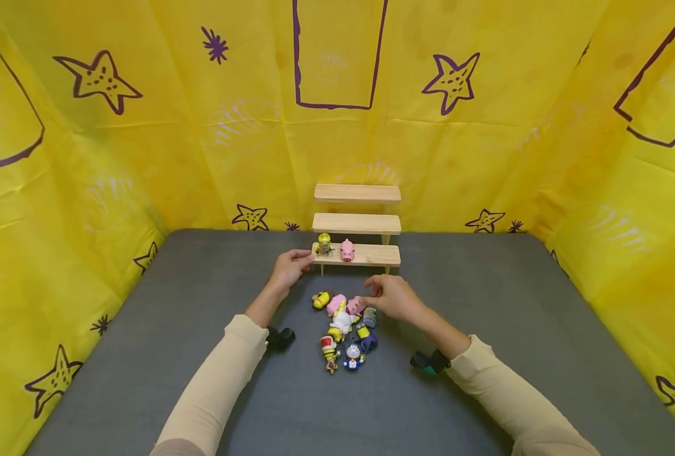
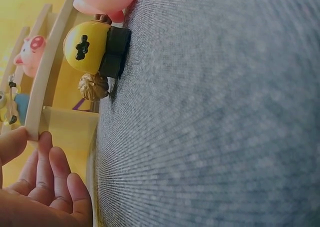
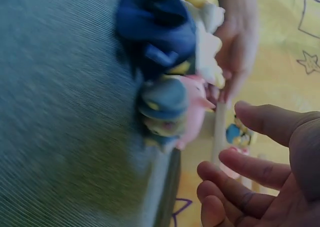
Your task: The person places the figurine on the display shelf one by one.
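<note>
My left hand pinches the left end of the lowest step of a wooden three-step display stand, thumb above and fingers below in the left wrist view. On that step a small yellow figurine stands left of a pink pig figurine. My right hand hovers at the right side of a toy pile, fingertips close to a pink pig lying there. Nothing shows between its spread thumb and fingers in the right wrist view. Beside that pig sits a figurine in a blue-grey cap.
The pile also holds a white figurine, a yellow figurine in black, a blue-caped one, a red-and-yellow one and a blue-and-white cat. Yellow patterned cloth walls the grey table.
</note>
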Available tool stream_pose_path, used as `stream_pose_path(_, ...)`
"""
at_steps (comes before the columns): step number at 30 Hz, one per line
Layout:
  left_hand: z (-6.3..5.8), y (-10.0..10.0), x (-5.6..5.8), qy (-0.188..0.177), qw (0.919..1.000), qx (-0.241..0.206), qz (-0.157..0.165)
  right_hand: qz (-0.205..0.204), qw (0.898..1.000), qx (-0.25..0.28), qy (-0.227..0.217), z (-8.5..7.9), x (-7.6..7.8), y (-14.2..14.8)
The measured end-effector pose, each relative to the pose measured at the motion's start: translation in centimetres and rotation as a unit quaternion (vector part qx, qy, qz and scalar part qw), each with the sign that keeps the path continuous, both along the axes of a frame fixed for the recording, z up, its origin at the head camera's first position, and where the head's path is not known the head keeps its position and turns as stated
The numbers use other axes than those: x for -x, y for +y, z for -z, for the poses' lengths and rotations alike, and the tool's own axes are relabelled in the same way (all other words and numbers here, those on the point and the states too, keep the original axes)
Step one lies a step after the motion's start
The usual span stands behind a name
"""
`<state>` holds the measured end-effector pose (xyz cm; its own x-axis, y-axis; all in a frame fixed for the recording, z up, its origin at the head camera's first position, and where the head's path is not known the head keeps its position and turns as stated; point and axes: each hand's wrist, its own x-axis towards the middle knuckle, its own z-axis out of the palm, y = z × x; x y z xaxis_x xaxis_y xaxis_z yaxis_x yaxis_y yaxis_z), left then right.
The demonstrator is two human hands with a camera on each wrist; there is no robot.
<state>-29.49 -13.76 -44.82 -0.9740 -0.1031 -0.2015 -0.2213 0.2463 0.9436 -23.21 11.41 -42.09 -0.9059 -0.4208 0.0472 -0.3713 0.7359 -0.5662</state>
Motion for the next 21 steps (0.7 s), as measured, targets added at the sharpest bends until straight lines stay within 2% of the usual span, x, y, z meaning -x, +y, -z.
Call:
stream_pose_path(8, 0.0, 0.0, 0.0, -0.002, 1.0, -0.001, 0.0, -0.002, 1.0, -0.027, -0.003, 1.4, -0.7, -0.7)
stream_pose_path(21, -0.1, 0.0, -0.1, -0.002, 1.0, 0.003, 0.001, 0.025, 0.999, -0.036, 0.014, 2.2, -0.8, -1.9)
